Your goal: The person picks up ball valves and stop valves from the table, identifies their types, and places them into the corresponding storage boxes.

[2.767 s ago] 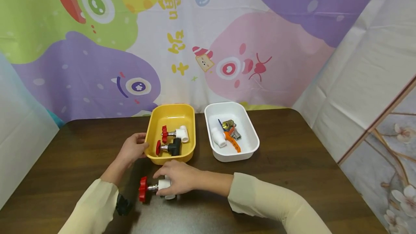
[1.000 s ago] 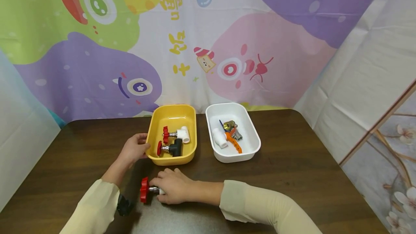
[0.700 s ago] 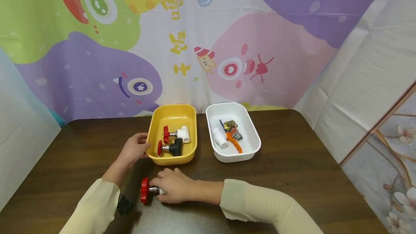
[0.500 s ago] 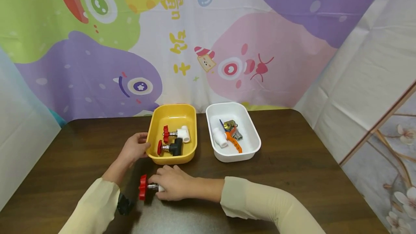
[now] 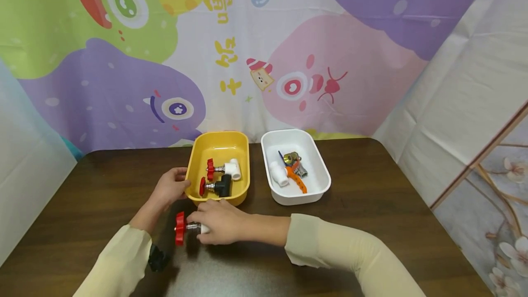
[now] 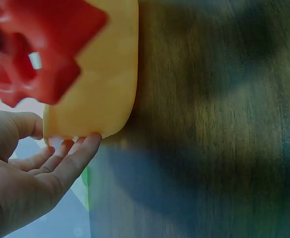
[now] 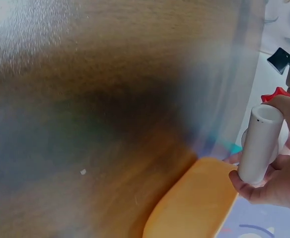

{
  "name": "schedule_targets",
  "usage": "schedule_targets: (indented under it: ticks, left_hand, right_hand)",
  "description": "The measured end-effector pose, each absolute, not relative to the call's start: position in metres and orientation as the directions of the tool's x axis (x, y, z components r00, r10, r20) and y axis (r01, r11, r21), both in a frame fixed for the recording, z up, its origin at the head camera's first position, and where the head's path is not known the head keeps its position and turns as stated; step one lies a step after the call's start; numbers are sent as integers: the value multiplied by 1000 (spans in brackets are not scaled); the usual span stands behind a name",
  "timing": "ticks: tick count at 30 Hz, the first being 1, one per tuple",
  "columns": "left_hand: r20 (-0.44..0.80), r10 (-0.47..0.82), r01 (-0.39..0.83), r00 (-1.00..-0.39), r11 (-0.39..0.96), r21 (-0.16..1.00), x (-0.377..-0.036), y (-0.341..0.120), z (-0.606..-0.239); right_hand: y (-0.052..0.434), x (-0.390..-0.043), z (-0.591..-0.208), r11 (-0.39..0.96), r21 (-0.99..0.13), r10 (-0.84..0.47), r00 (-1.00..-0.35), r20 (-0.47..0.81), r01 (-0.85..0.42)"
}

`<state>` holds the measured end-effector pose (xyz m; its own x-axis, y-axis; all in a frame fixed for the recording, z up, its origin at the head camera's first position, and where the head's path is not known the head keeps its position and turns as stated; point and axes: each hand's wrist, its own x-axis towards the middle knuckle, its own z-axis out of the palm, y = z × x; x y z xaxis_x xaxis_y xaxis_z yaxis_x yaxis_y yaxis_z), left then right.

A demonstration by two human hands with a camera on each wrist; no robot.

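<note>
My right hand (image 5: 224, 221) grips the white tee body of a stop valve (image 7: 260, 144), a little above the table in front of the yellow tray (image 5: 222, 145). Its red handwheel (image 5: 180, 228) points left on a metal stem; the palm covers much of the body. My left hand (image 5: 168, 190) holds the tray's left wall, thumb at the rim and fingers against the outside, as the left wrist view shows. Inside that tray lie a white valve (image 5: 232, 169) and a black valve (image 5: 223, 186), both with red handwheels.
To the right stands a white tray (image 5: 317, 182) holding a white pipe fitting (image 5: 279, 174), an orange-handled piece (image 5: 296, 181) and metal fittings (image 5: 292, 158). A patterned cloth (image 5: 231, 113) hangs behind the brown table (image 5: 363, 223).
My right hand has closed round the valve that lay on the table and lifted it slightly toward the yellow tray. My left hand has stayed on the tray's wall.
</note>
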<state>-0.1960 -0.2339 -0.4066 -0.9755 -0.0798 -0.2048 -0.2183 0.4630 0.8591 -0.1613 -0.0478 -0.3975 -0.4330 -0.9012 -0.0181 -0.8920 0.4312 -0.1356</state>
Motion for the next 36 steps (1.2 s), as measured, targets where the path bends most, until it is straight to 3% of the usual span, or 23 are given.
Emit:
schedule_targets:
  ticks: [36]
  left_hand:
    - [-228,-80,-240,-970,445,863,-197,-235,-407]
  right_hand:
    - [-30,-206,-369,502,-240,-849,-526,44,-831]
